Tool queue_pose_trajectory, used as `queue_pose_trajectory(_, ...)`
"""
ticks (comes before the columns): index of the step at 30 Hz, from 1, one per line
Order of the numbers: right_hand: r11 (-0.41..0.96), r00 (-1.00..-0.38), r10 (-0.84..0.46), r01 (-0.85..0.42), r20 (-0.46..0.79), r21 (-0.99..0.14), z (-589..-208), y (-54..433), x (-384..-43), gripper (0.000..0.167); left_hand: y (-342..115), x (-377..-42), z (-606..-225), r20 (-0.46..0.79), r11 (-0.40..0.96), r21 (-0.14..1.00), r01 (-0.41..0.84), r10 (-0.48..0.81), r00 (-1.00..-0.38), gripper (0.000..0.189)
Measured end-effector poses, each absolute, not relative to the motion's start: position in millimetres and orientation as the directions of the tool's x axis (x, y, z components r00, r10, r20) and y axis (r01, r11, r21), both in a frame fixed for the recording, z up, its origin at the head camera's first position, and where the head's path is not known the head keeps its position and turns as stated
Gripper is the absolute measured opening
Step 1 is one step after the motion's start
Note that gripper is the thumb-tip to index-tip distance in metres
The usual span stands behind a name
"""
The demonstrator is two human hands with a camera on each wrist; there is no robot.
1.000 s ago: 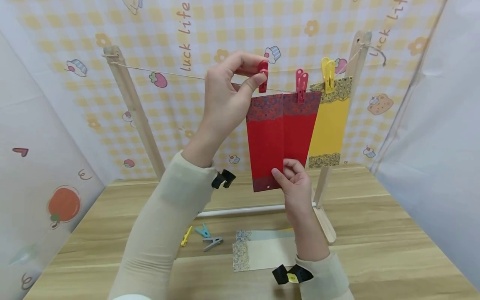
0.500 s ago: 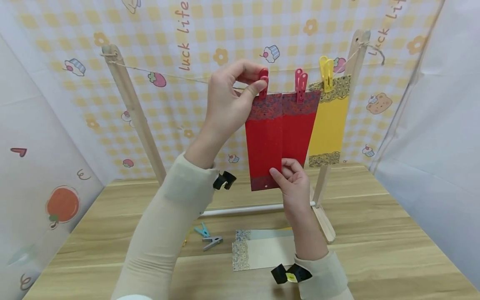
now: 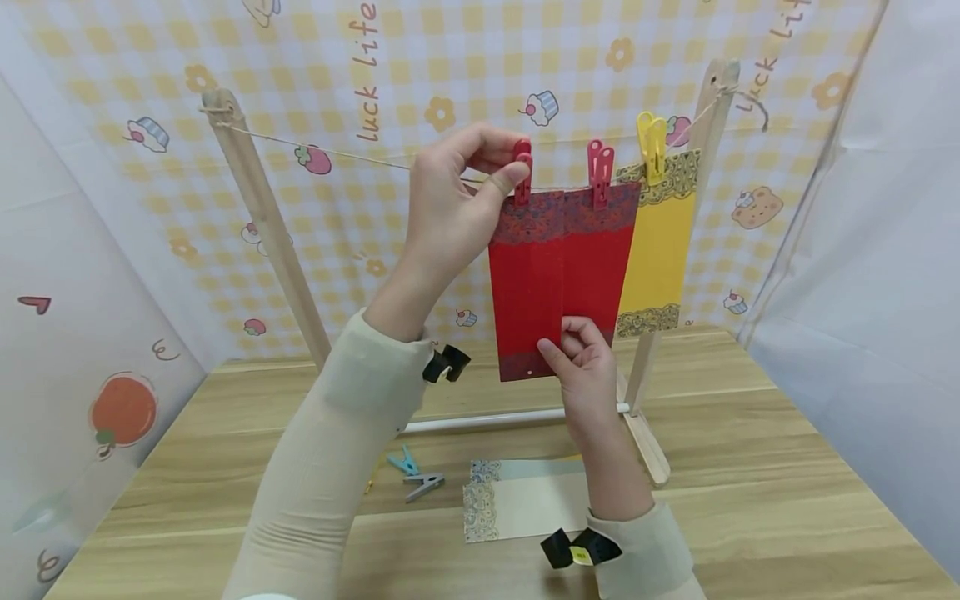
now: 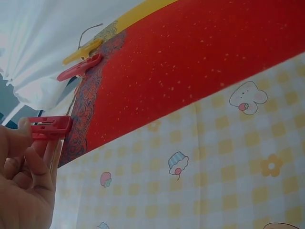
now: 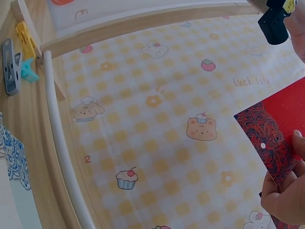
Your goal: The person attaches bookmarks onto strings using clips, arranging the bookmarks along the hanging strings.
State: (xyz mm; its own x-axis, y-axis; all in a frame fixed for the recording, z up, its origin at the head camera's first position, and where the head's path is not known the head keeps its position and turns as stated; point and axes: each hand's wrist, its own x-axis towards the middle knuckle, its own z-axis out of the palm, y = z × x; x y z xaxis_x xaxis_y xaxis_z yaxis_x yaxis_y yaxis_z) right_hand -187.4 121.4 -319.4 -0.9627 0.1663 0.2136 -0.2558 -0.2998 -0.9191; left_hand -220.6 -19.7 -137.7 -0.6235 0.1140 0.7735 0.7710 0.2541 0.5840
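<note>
My left hand (image 3: 453, 196) pinches a red clothespin (image 3: 522, 177) between thumb and fingers. The pin's jaws sit over the string and the patterned top edge of a red card (image 3: 527, 292); the left wrist view shows the clothespin (image 4: 51, 127) at that edge too. Lower down, my right hand (image 3: 588, 367) holds the card's lower right edge between thumb and fingers. A second red card (image 3: 600, 250) hangs just behind to the right under another red clothespin (image 3: 601, 177). Beyond it, a yellow card (image 3: 658, 258) hangs from a yellow clothespin (image 3: 653, 150).
The string (image 3: 330, 150) runs between two wooden posts (image 3: 270, 225), with a white rod (image 3: 487, 419) low between them. On the table lie a grey clothespin (image 3: 425, 486), a blue clothespin (image 3: 403, 460), a partly hidden yellow clothespin (image 5: 25, 40) and a few pale cards (image 3: 532, 504).
My left hand has lowered the red clothespin from above the string onto the card's top edge. My right hand has stayed at the card's lower edge.
</note>
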Motion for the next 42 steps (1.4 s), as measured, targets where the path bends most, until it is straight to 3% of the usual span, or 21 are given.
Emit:
queue_pose_trajectory(23, -0.282, -0.947, 0.196, -0.303, 0.254, -0.911, -321.5, 121.2, -188.8, 0.021, -16.3, -215.6, -142.0, 0.747, 0.239, 0.611, 0.755, 0.140, -0.649, 0.010)
queue_pose_trajectory(42, -0.305, -0.963, 0.154, -0.258, 0.220, -0.917, -323.5, 124.6, -189.7, 0.022, -19.2, -212.6, -140.3, 0.648, 0.307, 0.674, 0.672, 0.192, -0.737, 0.030)
